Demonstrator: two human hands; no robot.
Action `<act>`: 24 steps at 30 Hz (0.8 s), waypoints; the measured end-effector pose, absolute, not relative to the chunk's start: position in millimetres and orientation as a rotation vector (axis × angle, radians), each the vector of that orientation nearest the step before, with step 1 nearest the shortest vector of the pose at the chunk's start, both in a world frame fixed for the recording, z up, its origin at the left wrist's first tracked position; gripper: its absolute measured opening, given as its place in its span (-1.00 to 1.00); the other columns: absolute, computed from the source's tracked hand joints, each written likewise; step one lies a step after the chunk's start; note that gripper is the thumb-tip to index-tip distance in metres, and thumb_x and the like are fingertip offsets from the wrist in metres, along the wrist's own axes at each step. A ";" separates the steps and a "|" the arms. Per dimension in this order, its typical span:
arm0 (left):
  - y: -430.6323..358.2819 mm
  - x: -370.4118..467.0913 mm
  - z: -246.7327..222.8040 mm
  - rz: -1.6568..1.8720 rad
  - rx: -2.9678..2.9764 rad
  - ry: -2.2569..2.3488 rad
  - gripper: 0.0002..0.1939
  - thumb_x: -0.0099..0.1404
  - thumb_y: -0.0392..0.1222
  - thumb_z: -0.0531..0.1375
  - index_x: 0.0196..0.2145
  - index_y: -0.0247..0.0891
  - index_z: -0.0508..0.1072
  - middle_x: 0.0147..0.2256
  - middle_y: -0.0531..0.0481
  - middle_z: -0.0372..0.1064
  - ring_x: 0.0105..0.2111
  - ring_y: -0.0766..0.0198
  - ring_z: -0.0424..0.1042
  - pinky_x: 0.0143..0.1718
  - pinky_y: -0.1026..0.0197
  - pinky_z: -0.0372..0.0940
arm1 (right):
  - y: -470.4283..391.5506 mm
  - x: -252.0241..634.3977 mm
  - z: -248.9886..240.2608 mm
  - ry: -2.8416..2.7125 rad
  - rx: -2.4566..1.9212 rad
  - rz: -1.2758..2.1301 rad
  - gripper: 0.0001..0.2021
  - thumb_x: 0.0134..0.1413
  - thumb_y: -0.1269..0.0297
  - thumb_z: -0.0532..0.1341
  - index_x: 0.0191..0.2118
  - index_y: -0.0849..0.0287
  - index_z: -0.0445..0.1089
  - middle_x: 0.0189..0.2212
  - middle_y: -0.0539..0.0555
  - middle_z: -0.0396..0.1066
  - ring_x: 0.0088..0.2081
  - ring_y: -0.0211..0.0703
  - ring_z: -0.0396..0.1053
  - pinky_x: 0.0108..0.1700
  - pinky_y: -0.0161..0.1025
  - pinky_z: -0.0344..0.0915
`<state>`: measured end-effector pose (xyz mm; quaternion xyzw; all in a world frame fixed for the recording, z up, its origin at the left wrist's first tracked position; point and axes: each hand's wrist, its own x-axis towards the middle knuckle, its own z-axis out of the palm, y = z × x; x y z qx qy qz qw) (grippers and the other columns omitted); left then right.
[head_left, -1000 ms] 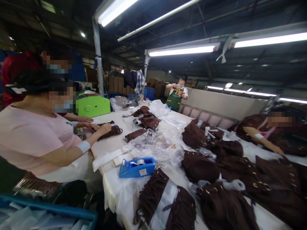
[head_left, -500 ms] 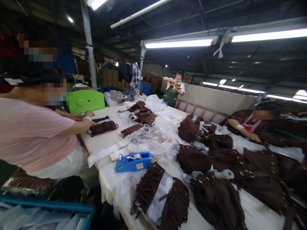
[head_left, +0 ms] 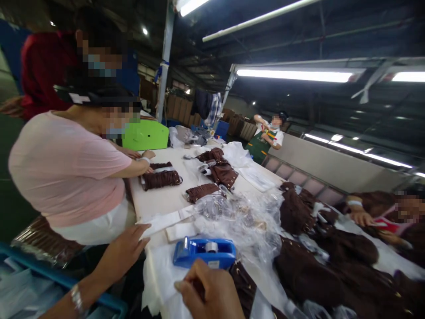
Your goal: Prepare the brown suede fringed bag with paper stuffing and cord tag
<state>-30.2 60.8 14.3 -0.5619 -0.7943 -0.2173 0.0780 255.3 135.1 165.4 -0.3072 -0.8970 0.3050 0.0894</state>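
Note:
My left hand (head_left: 121, 252), a bracelet on its wrist, reaches over the table's left edge with fingers stretched and apart. Its fingertips are by the end of a white paper strip (head_left: 166, 220); whether they touch it I cannot tell. In front of a blue tape dispenser (head_left: 186, 253), my right hand (head_left: 212, 290) has its fingers curled in, and anything inside them is hidden. Partly behind that hand lies a dark brown fringed item (head_left: 245, 283) with a pale wrap around it.
Crumpled clear plastic bags (head_left: 245, 217) lie mid-table. Brown bags with metal eyelets (head_left: 308, 270) are heaped at right. A person in pink (head_left: 76, 168) handles a brown bundle (head_left: 161, 179) at left, near a green machine (head_left: 146, 135). A blue crate (head_left: 63, 277) stands lower left.
Both my hands have come into view from below. The view has swung left, so the table and dispenser appear shifted right. The co-worker at right has moved their hands.

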 end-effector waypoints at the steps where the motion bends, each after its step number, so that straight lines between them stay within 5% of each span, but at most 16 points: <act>1: 79.9 -36.2 18.3 -0.588 -1.743 -2.394 -0.57 0.42 -0.06 0.03 0.18 -0.22 0.29 0.14 -0.17 0.36 0.16 0.05 0.32 0.23 -0.02 0.21 | 145.4 232.4 163.9 -2.687 -0.883 0.866 -0.81 0.21 0.06 0.18 -0.30 0.04 0.43 -0.51 -0.04 0.49 -0.48 -0.23 0.40 -0.45 -0.27 0.09; 7: 139.5 -56.6 12.3 -0.400 -1.867 -2.532 -0.52 0.22 -0.27 0.23 0.10 -0.34 0.37 0.04 -0.27 0.41 0.05 -0.05 0.38 0.10 -0.05 0.27 | 223.3 119.7 120.9 -2.912 -0.619 0.645 -0.88 0.21 0.28 0.15 -0.24 0.10 0.44 -0.25 0.01 0.55 -0.21 -0.21 0.46 -0.23 -0.30 0.21; 11: 144.0 -68.7 4.4 -0.392 -1.905 -2.577 -0.60 0.24 -0.28 0.23 0.05 -0.29 0.42 -0.02 -0.22 0.44 -0.01 0.00 0.41 0.05 0.01 0.29 | 282.0 80.4 77.4 -3.001 -0.653 0.605 -0.74 0.18 0.45 0.10 -0.06 0.15 0.42 -0.06 0.10 0.52 -0.04 -0.19 0.43 0.00 -0.28 0.26; 16: 149.9 -80.4 6.3 -0.437 -1.950 -2.619 -0.59 0.31 -0.25 0.18 0.11 -0.31 0.39 0.01 -0.22 0.45 0.01 0.04 0.43 0.06 0.05 0.29 | 326.1 72.8 36.2 -3.087 -0.720 0.552 -0.56 0.05 0.56 0.10 0.08 0.24 0.33 -0.01 0.17 0.47 0.00 -0.14 0.41 0.05 -0.24 0.28; 20: 157.8 -90.4 14.0 -0.462 -2.001 -2.617 -0.66 0.43 -0.15 0.04 0.09 -0.24 0.41 0.02 -0.14 0.49 0.01 0.13 0.46 0.04 0.14 0.30 | 331.6 74.7 29.3 -3.138 -0.683 0.489 -0.52 0.04 0.53 0.13 0.13 0.20 0.28 0.03 0.14 0.43 0.04 -0.15 0.39 0.08 -0.25 0.26; 24: 168.6 -98.3 21.9 -0.398 -2.073 -2.565 -0.70 0.46 -0.14 -0.01 -0.18 -0.20 0.51 -0.21 -0.07 0.56 -0.19 0.18 0.53 -0.18 0.22 0.32 | 318.0 65.7 39.9 -3.193 -0.666 0.348 -0.59 0.11 0.29 0.21 0.10 0.19 0.30 -0.02 0.20 0.45 0.02 -0.01 0.40 0.03 -0.12 0.31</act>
